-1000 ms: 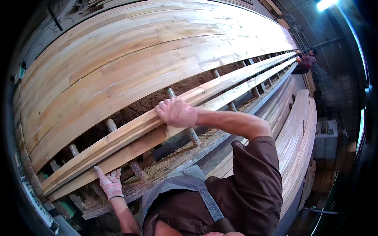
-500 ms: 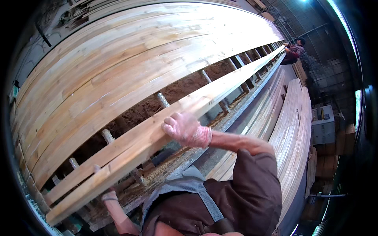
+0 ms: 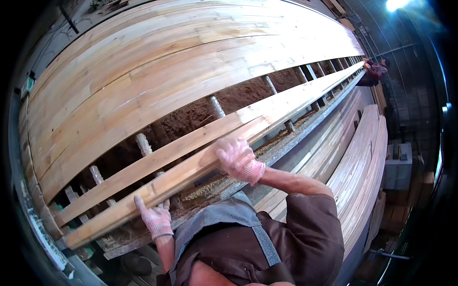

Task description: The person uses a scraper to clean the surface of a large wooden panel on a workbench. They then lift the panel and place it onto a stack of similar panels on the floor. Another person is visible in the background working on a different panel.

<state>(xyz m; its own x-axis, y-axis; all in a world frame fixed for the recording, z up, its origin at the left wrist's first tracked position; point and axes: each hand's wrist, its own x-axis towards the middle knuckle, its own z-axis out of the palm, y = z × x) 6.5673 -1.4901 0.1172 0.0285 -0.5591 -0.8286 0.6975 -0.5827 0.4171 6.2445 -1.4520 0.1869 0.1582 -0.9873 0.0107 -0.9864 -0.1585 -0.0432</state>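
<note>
A long pale wooden board (image 3: 186,167) runs slantwise across the metal frame in front of me. My right hand (image 3: 236,159), in a pinkish knitted glove, is closed over its near edge around the middle. Farther left, my left hand (image 3: 156,219), gloved alike, grips the same board near its end, one digit up against its face and the other fingers curled at its lower edge. A second narrow board (image 3: 143,180) lies just beyond, with a dark gap between the two toward the left end. Beyond that is a wide panel of joined boards (image 3: 143,95).
Metal crossbars (image 3: 217,107) span the frame above brown sawdust (image 3: 186,119). Stacked boards (image 3: 358,162) lie to my right. At the far end, another person (image 3: 374,71) has a hand at the boards. A pale grey box (image 3: 398,167) stands at the far right.
My left hand has come out from beneath the board to its near side. The near board has turned and dropped beside the second board. My right hand stays on it; the view has shifted.
</note>
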